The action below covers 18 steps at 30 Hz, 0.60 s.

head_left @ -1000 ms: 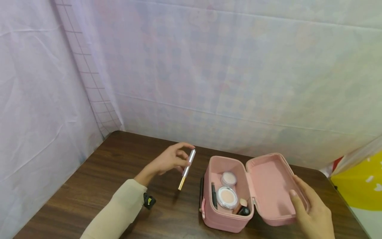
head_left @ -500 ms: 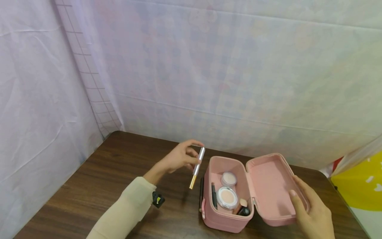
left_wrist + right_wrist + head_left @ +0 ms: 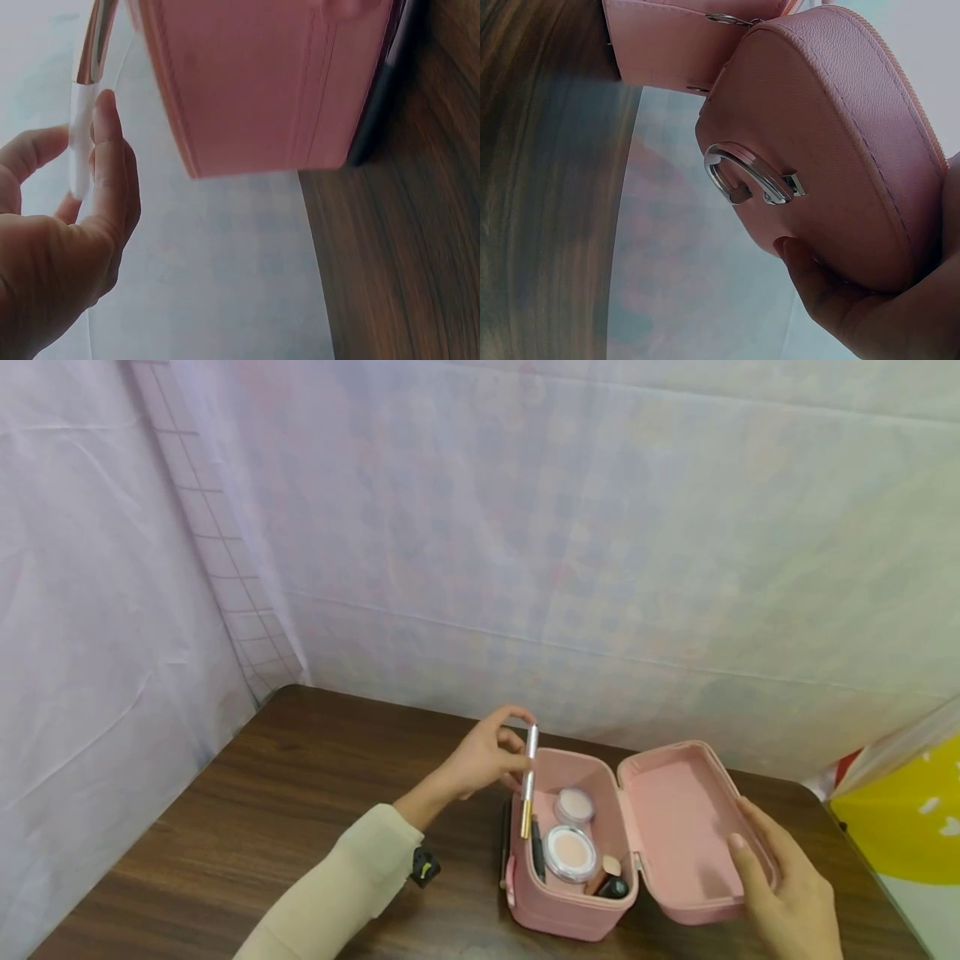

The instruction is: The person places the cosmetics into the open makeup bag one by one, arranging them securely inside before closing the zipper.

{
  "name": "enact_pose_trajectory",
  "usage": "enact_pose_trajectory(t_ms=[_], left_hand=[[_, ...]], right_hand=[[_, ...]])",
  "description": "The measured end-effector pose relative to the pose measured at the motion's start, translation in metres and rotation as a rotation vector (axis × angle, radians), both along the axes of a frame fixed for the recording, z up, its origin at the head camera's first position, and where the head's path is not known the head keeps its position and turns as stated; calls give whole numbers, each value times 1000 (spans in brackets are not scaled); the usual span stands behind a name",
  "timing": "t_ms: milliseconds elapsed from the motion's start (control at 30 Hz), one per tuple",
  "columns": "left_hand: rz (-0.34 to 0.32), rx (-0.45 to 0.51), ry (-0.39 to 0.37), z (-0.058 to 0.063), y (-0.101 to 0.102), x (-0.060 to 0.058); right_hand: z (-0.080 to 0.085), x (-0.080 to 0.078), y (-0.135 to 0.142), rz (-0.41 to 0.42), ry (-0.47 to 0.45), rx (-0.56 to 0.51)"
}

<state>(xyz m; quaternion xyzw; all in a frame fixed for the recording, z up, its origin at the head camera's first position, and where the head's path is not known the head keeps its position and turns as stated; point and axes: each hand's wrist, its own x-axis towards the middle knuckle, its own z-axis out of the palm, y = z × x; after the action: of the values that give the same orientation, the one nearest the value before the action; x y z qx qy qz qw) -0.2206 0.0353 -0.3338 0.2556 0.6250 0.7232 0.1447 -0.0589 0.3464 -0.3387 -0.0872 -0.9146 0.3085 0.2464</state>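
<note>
My left hand [image 3: 483, 756] pinches a slim cosmetic tube [image 3: 529, 768], silver on top and gold at its lower end, nearly upright over the left rim of a pink makeup case [image 3: 558, 924]. In the left wrist view, thumb and fingers grip the tube's pale part, beside the case wall. Inside the case lie a round compact [image 3: 572, 853], a smaller round pot [image 3: 574, 807], a dark pencil-like stick [image 3: 537, 852] and a black-capped item [image 3: 614, 887]. My right hand [image 3: 787, 889] holds the edge of the opened lid [image 3: 686, 835]; its metal-fitted handle [image 3: 750, 176] shows in the right wrist view.
A dark wooden table [image 3: 315, 793] carries the case near its right side. A dark flat object [image 3: 505, 843] stands against the case's left outer wall. Pale patterned cloth [image 3: 480, 552] hangs behind, and a yellow item [image 3: 907, 818] is at far right.
My left hand has carried the tube rightward, from above the table to the case's left rim, and the tube is more upright. My right hand and the lid stay put.
</note>
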Motion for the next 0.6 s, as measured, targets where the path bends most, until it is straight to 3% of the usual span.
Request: enact_pose_trajectory(t_ms=[167,367,600], left_hand=[[25,9,26,-1,11,5],[18,-44,99,-6,18,11],[32,-75,116,-7,18,16]], right_hand=[[1,1,-1,0,6,6],[-1,1,-1,-7,18,23],[-5,1,-1,13,102,34]])
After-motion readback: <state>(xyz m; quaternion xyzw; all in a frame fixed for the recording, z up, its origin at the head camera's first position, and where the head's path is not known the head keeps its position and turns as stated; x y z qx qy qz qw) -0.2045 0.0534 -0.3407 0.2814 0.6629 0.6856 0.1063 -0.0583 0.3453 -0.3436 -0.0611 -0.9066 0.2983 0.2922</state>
